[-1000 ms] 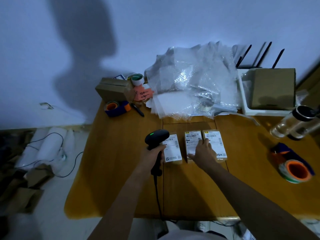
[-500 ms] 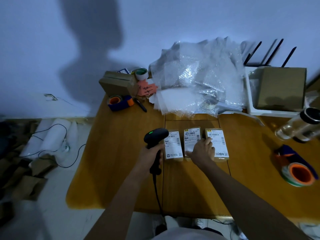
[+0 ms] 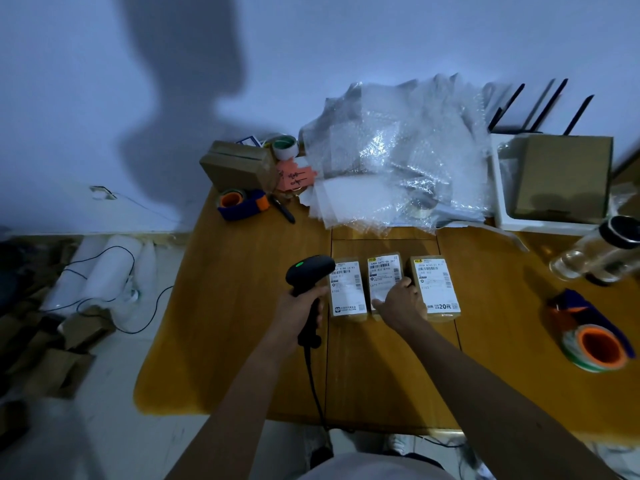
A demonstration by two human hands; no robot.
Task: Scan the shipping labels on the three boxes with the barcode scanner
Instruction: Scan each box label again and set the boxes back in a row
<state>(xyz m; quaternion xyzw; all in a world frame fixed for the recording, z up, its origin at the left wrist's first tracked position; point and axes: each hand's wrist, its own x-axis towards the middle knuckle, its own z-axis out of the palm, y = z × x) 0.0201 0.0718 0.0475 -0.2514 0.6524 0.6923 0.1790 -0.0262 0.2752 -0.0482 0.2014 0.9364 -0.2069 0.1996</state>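
A: Boxes, three of them, lie side by side in one row on the wooden table (image 3: 242, 306), each with a white shipping label facing up: the left box (image 3: 347, 289), the middle box (image 3: 383, 273) and the right box (image 3: 434, 285).

B: And where is the barcode scanner (image 3: 308, 271)?

A: It is just beside the left box, on its left side. The left hand (image 3: 299, 308) is closed around the black handle, and the head of the scanner shows a small green light on top. Its cable hangs down toward the near edge of the table.

B: What does the right hand (image 3: 401, 303) do?

A: It rests on the near part of the middle box, fingers bent and spread, the thumb touching the gap next to the right box. It grips nothing; it only presses on the label.

B: What is around them?

A: Behind the row is a heap of bubble wrap (image 3: 398, 157). At the far left corner stands a small carton (image 3: 239, 164) with a tape dispenser (image 3: 242, 202) in front. On the right lies another roll of tape (image 3: 595, 348), and near it a clear bottle (image 3: 599, 251).
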